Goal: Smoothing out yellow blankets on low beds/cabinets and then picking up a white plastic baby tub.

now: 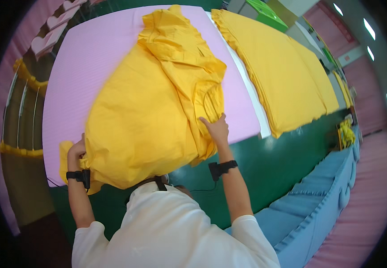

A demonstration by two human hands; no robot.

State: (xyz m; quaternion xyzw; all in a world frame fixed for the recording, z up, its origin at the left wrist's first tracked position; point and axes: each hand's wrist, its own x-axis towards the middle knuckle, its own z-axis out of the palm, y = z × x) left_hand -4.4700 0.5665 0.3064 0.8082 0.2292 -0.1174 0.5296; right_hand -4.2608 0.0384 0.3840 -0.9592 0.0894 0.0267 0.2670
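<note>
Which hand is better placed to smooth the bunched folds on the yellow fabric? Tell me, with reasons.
Right. The right hand already rests flat on the yellow fabric beside the bunched folds. The left hand grips the near left edge, farther away.

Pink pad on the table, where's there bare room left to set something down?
The pink pad is bare along its far-left side, left of the crumpled yellow cloth, plus a strip right of it by the white edge. The green table is bare beside the right hand. It is crowded where the left hand grips the cloth and under the yellow stack.
</note>
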